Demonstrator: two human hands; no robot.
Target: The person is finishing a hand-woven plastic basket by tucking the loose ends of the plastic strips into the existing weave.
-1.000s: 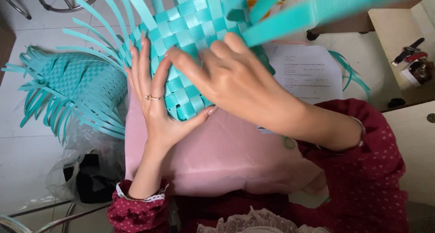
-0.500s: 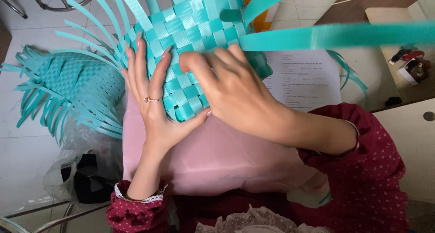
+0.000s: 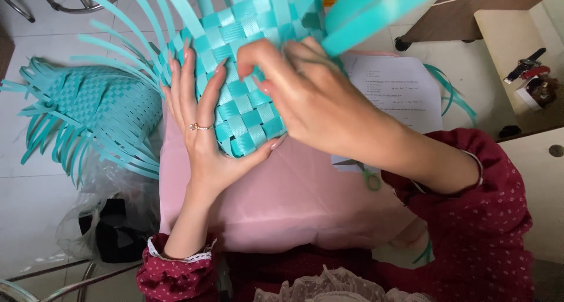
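Left hand fingers spread under woven basket; right hand pinches it

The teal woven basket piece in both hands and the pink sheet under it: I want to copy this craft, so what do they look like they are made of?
The teal woven basket piece looks like flat plastic strapping: ribbed, slightly glossy bands holding stiff curves. The left hand supports it from beneath; the right hand presses on top. The pink sheet looks like smooth matte fabric or thin plastic; hard to tell which.
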